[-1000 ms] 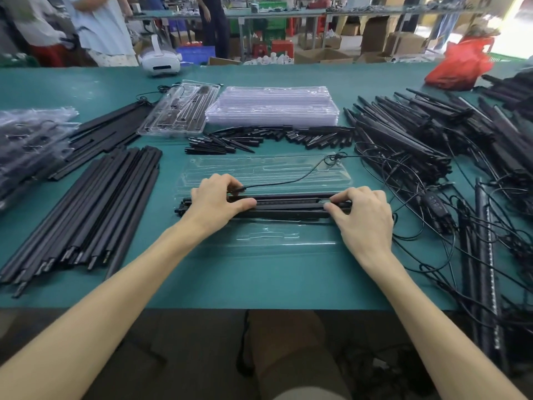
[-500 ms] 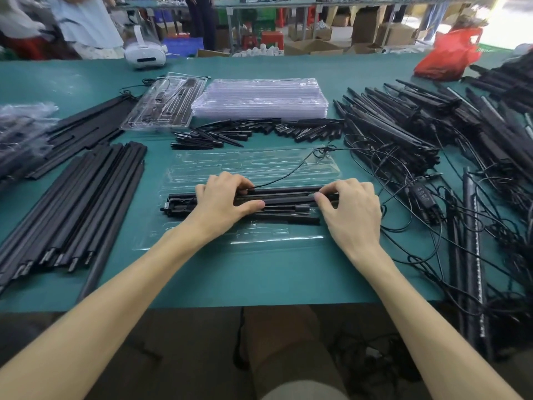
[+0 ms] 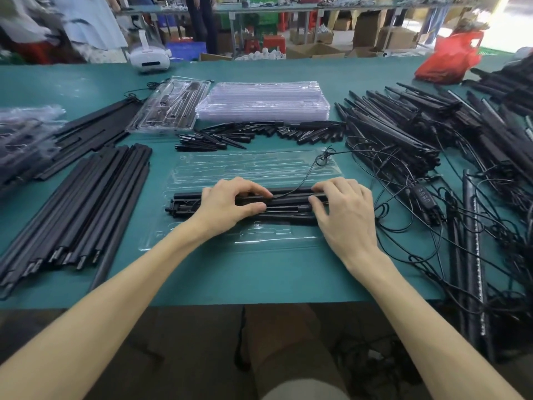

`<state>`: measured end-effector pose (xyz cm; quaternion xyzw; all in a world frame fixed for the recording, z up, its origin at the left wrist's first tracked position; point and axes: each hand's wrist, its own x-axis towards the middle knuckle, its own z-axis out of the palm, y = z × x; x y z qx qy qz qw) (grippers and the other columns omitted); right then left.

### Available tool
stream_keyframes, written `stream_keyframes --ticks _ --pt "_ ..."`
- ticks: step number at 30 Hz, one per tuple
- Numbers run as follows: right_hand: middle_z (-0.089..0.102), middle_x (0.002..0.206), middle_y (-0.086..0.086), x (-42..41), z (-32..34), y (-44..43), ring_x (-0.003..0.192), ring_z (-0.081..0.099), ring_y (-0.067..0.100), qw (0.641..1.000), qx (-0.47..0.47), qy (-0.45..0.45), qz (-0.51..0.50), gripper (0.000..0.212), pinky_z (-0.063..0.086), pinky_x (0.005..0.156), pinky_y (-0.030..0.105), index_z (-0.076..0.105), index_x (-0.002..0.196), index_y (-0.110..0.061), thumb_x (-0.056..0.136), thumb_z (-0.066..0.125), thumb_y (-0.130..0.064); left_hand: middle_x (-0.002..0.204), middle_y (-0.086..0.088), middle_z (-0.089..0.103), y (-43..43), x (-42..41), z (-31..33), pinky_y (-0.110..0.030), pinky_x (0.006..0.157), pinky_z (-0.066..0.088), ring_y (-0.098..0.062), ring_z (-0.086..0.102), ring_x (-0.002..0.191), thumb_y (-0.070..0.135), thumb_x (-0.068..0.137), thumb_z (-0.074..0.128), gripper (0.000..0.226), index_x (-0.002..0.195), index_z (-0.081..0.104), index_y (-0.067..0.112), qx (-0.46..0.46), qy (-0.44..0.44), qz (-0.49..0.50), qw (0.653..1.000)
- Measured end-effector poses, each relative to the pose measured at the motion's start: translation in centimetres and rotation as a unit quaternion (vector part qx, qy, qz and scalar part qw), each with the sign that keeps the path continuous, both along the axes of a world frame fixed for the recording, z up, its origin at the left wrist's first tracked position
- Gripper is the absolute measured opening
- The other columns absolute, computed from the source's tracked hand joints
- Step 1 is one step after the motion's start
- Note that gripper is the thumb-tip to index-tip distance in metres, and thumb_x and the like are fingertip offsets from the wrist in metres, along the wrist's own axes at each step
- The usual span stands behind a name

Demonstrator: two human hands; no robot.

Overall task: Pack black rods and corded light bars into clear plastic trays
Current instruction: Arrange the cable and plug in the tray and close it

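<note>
An open clear plastic tray lies on the green table straight in front of me. Across its middle sits a black corded light bar on top of thinner black rods. Its thin cord runs up to a knot at the tray's far right corner. My left hand grips the bar left of centre, fingers on top and thumb against its near side. My right hand grips the bar's right end the same way. The bar's left end sticks out past my left hand.
Long black rods lie in a pile at the left. A stack of empty clear trays and a packed tray stand behind, with short black pieces in front of them. Tangled corded light bars fill the right side.
Both hands have slid inward along the light bar, toward each other. The bar stays across the tray's middle. People at the back have shifted.
</note>
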<state>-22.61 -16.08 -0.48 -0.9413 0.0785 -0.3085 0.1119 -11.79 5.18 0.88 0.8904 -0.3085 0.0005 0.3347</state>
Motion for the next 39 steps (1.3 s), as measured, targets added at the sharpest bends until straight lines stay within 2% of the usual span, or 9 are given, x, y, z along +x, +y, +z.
stream_keyframes --ticks 4,8,13,16,21,26,29,32,39 --pt "0.068 0.107 0.0 0.0 0.1 0.2 0.106 0.059 0.024 0.999 -0.036 -0.026 0.022 0.017 0.037 0.106 0.04 0.07 0.112 -0.014 0.096 0.063 -0.017 0.117 0.023 0.06 -0.3 -0.3 -0.4 -0.037 0.099 0.026 -0.008 0.047 0.117 0.052 0.091 0.064 0.021 0.112 0.066 0.05 0.033 -0.045 0.007 0.998" --pt "0.07 0.105 0.002 0.6 0.1 0.2 0.102 0.062 0.026 0.993 -0.096 -0.053 0.043 0.023 0.039 0.108 0.043 0.072 0.11 -0.012 0.089 0.069 -0.004 0.121 0.024 0.058 -0.3 0.0 -0.3 -0.037 0.1 0.026 -0.009 0.045 0.117 0.056 0.091 0.063 0.022 0.112 0.064 0.052 0.038 -0.038 -0.004 0.999" --pt "0.067 0.126 -0.001 3.3 1.4 0.4 0.122 0.056 0.022 0.99 -0.11 0.057 0.065 0.04 0.024 0.118 0.04 0.068 0.124 -0.018 0.089 0.066 0.0 0.12 0.023 0.059 -0.2 0.2 -0.2 -0.043 0.106 0.03 -0.008 0.045 0.113 0.058 0.09 0.063 0.021 0.11 0.065 0.053 0.037 -0.036 -0.005 0.999" --pt "0.062 0.132 -0.003 5.2 1.9 0.6 0.126 0.051 0.022 0.982 -0.113 0.122 0.093 0.04 0.022 0.116 0.037 0.065 0.127 -0.023 0.092 0.062 -0.004 0.119 0.023 0.059 -0.1 0.2 -0.2 -0.044 0.107 0.029 -0.009 0.046 0.114 0.059 0.088 0.064 0.024 0.111 0.067 0.052 0.03 -0.034 -0.006 0.999" --pt "0.059 0.108 0.003 6.1 2.4 0.0 0.108 0.052 0.026 0.98 -0.119 0.127 0.097 0.011 0.031 0.093 0.032 0.067 0.105 -0.017 0.099 0.058 -0.015 0.12 0.021 0.061 0.1 0.3 -0.1 -0.044 0.107 0.03 -0.009 0.046 0.113 0.062 0.085 0.066 0.029 0.111 0.067 0.05 0.026 -0.036 -0.008 0.999" --pt "0.06 0.105 0.002 5.5 3.2 -0.9 0.107 0.052 0.025 0.97 -0.156 0.136 0.126 0.01 0.032 0.098 0.032 0.061 0.103 -0.017 0.1 0.052 -0.012 0.11 0.021 0.062 0.0 0.4 -0.4 -0.043 0.106 0.033 -0.007 0.049 0.106 0.064 0.081 0.067 0.031 0.107 0.067 0.048 0.015 -0.034 -0.002 0.999" --pt "0.059 0.098 0.004 4.8 3.4 -0.8 0.096 0.051 0.027 0.974 -0.148 0.114 0.124 0.011 0.036 0.092 0.033 0.052 0.1 -0.016 0.099 0.048 -0.005 0.109 0.019 0.064 0.0 0.6 -0.3 -0.046 0.106 0.036 -0.01 0.053 0.108 0.063 0.08 0.069 0.033 0.106 0.069 0.044 0.01 -0.03 0.002 0.999" --pt "0.06 0.095 0.004 4.1 3.5 -0.9 0.092 0.048 0.026 0.977 -0.138 0.098 0.128 0.006 0.039 0.088 0.035 0.053 0.102 -0.015 0.104 0.048 -0.012 0.11 0.016 0.066 0.2 1.0 -0.2 -0.048 0.106 0.038 -0.011 0.055 0.109 0.061 0.08 0.071 0.032 0.105 0.072 0.042 0.008 -0.03 -0.002 1.0" --pt "0.062 0.092 0.001 1.9 3.4 -2.4 0.095 0.055 0.026 0.969 -0.163 0.132 0.131 0.032 0.04 0.094 0.035 0.065 0.095 -0.014 0.106 0.044 -0.035 0.104 0.016 0.067 0.7 1.6 -0.3 -0.046 0.102 0.044 -0.006 0.06 0.101 0.059 0.079 0.074 0.02 0.094 0.069 0.046 -0.015 -0.013 -0.027 0.999"
